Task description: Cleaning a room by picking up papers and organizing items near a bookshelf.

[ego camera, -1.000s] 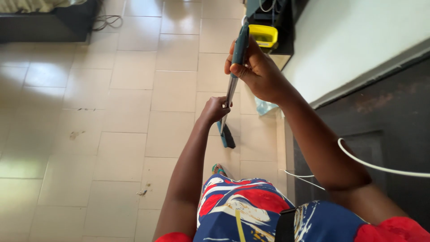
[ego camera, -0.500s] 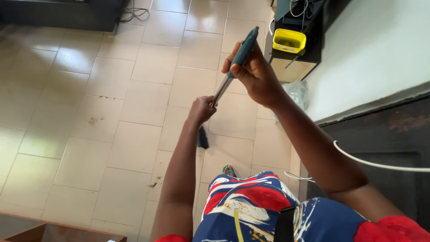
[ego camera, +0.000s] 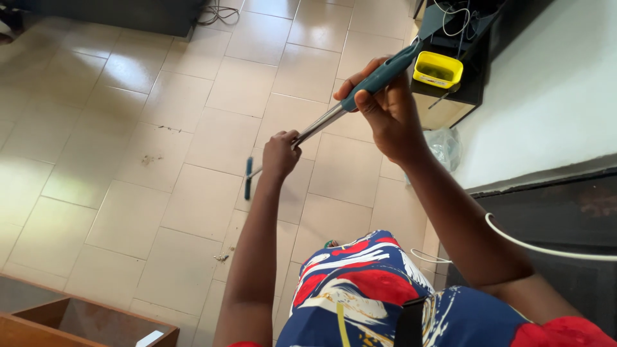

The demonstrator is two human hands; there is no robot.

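I hold a long broom (ego camera: 328, 117) with a metal shaft and a teal grip. My right hand (ego camera: 385, 109) is closed around the teal grip at the top. Lower down, my left hand (ego camera: 281, 154) grips the metal shaft. The teal broom head (ego camera: 248, 178) rests on the tiled floor, left of my left hand. Small bits of debris (ego camera: 222, 257) lie on a tile near my left arm.
A yellow tub (ego camera: 437, 69) sits on a dark low stand with cables at the upper right. A clear plastic bag (ego camera: 445, 146) lies by the white wall. A brown wooden box (ego camera: 83, 321) is at the lower left. A white cable (ego camera: 540, 244) crosses at the right.
The broom head has swung left across the tiles, from near my feet to left of my left hand. The handle has tilted further right. The view has shifted, and the wooden box shows more.
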